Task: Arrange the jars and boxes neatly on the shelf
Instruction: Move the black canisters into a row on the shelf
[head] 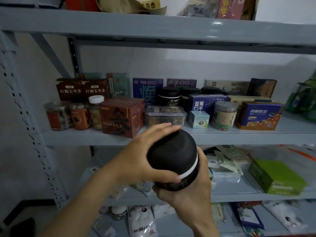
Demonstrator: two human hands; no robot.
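Note:
I hold a black jar (172, 156) with a black lid and a white band in front of the grey middle shelf (222, 135). My left hand (142, 156) wraps the lid from the left and top. My right hand (193, 190) cups the jar's base from below. On the shelf stand a dark red box (122, 117), three clear jars (78, 115) at the left, a clear plastic tub (165, 115), several black jars (168, 97) behind it, a small pale box (198, 119), a clear jar (224, 115) and a blue-orange box (259, 116).
Brown tea boxes (82, 89) and purple boxes (147, 89) line the back of the shelf. A green box (275, 177) and loose packets lie on the shelf below. The perforated upright (25, 117) stands at left. The top shelf (153, 26) hangs overhead.

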